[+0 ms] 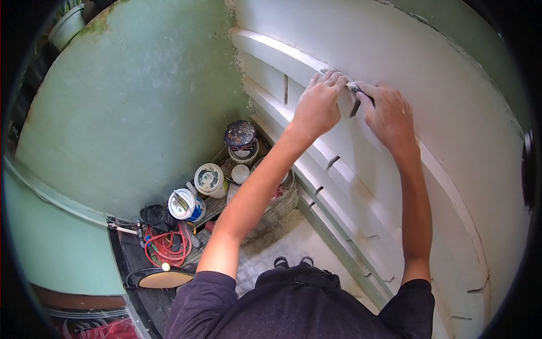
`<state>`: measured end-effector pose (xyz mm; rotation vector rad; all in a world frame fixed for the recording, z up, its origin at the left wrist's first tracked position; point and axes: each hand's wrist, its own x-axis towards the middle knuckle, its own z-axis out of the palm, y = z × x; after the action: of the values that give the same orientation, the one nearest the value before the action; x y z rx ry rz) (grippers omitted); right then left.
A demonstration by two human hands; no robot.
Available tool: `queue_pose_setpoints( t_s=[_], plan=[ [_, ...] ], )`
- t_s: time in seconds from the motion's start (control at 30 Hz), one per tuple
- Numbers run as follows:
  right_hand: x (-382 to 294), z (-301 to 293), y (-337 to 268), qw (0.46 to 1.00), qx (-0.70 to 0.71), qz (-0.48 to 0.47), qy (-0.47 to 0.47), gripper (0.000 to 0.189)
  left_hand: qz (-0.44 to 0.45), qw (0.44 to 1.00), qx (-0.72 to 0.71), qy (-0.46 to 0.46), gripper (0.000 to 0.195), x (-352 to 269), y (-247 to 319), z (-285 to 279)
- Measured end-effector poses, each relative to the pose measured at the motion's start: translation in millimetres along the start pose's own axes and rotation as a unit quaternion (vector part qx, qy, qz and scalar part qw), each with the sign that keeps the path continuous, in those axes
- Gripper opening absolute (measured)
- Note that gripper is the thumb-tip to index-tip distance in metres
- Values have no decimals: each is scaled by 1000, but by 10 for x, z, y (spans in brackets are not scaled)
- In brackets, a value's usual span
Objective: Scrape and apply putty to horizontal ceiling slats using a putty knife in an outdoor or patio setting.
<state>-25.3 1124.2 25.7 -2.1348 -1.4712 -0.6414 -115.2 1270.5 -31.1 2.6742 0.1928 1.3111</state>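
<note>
My right hand (pixel 388 113) grips the dark handle of a scraper-like tool (pixel 355 88) at the top ledge of a white-coated wall (pixel 444 106). Close by on the left, my left hand (pixel 320 104) rests its fingertips on the same ledge (pixel 281 48), near the tool's far end. Whitish dust or filler coats the fingers of both hands. A dark, narrow piece hangs below the tool between the hands; what it is cannot be told. The tool's blade is mostly hidden by the left fingers. Below the hands the wall carries several more curved-looking ledges with short dark slots.
Paint buckets (pixel 209 180) with smeared lids stand in the corner by the green wall (pixel 127 106). A red hose (pixel 182 250) lies coiled beside a black plastic bag (pixel 157 218). A round-topped stool or pan-like object (pixel 165 279) is at lower left. A potted plant (pixel 67 25) sits upper left.
</note>
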Motion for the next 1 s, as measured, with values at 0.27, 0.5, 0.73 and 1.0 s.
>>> queue_pose_setpoints(
  t_s=[0.27, 0.5, 0.73, 1.0],
  plan=[
    [206, 37, -95, 998, -35, -17, -50, 26, -5, 1000, 22, -14, 49, 56, -187, -70],
    [204, -22, -38, 998, -39, -38, -27, 22, -8, 999, -2, -35, 58, 47, -109, -135],
    [514, 535, -139, 997, -40, -50, -43, 24, -30, 998, 52, -31, 58, 66, -558, -88],
    [1110, 892, -351, 995, -33, -79, -44, 17, -139, 980, 87, -115, 46, 311, -1024, -342]
  ],
)
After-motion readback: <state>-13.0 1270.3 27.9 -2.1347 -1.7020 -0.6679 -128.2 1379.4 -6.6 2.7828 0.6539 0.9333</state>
